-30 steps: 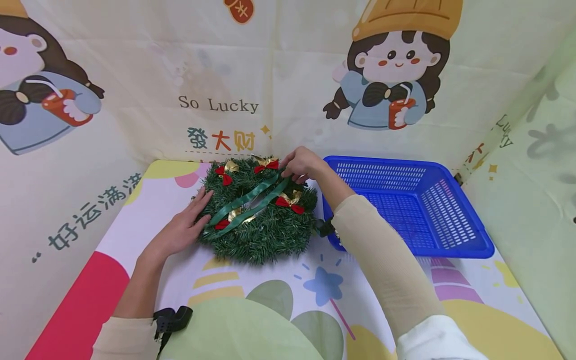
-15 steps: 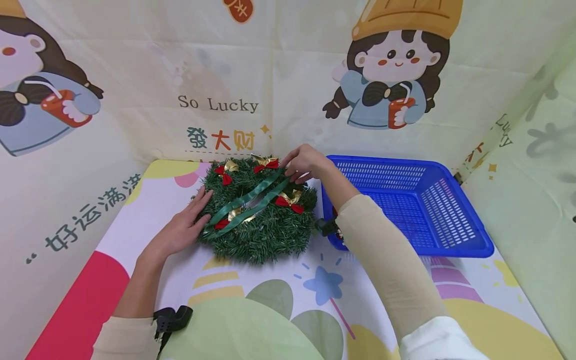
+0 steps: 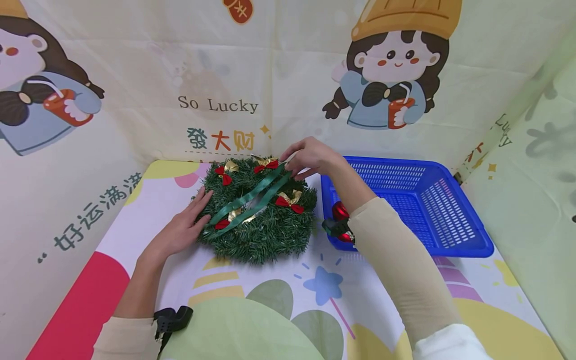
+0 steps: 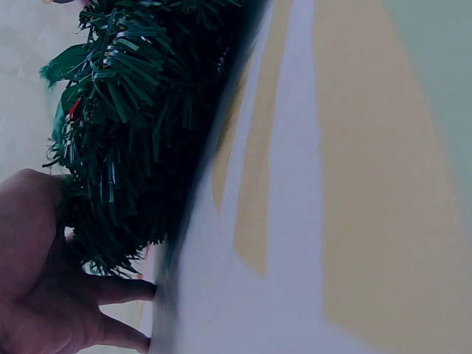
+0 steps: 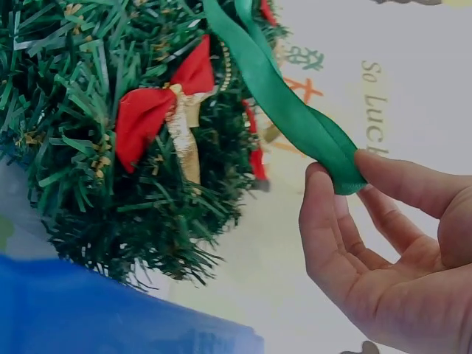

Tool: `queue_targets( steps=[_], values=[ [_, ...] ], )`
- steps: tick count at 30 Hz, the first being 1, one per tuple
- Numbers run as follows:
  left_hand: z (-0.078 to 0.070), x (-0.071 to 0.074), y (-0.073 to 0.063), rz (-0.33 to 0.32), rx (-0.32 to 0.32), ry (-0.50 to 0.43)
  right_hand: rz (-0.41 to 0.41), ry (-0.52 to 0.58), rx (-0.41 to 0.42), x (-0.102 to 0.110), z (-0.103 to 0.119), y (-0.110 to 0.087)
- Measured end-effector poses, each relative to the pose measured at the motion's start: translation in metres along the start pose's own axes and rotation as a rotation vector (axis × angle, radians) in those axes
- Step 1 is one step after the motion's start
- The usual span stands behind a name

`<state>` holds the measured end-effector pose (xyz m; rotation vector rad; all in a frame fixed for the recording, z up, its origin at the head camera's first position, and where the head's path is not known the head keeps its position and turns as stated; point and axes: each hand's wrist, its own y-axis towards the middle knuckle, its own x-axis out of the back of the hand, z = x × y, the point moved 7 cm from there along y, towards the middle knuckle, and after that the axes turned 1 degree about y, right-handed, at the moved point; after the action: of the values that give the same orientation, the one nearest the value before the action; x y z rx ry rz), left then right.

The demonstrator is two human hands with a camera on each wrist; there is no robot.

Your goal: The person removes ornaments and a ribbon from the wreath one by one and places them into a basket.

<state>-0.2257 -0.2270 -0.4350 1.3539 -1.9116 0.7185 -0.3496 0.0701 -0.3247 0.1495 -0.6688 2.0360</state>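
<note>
A green artificial wreath (image 3: pixel 265 247) with red-and-gold bows (image 3: pixel 290 202) lies on the printed table cover. Across it runs a looped green ribbon (image 3: pixel 245 198). My right hand (image 3: pixel 311 157) pinches one end of this ribbon between thumb and fingers, close over the wreath's far right side. In the right wrist view the ribbon (image 5: pixel 276 103) stretches from those fingers to the wreath, with a bow (image 5: pixel 140 122) beside it. My left hand (image 3: pixel 182 230) rests on the wreath's left edge with extended fingers. The left wrist view shows this hand (image 4: pixel 37 273) against the needles.
Right of the wreath stands a blue perforated plastic basket (image 3: pixel 483 247). Shiny red ornaments (image 3: pixel 340 210) sit in its left end, partly hidden by my right arm. A printed cloth backdrop (image 3: pixel 297 75) rises behind the table and along both sides.
My right hand has risen slightly and shifted right, drawing the ribbon end with it. Red ornaments in the basket have come into view beside the right wrist. The left hand stays put.
</note>
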Motion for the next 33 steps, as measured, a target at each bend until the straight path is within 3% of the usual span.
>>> queue_targets(
  steps=[19, 33],
  values=[
    [-0.001, -0.001, -0.001, 0.005, -0.004, -0.002, -0.05, 0.072, 0.136, 0.018, 0.018, -0.044],
    [0.0, -0.001, -0.001, 0.006, 0.004, -0.004, -0.107, 0.07, 0.21, 0.031, 0.018, -0.067]
  ],
)
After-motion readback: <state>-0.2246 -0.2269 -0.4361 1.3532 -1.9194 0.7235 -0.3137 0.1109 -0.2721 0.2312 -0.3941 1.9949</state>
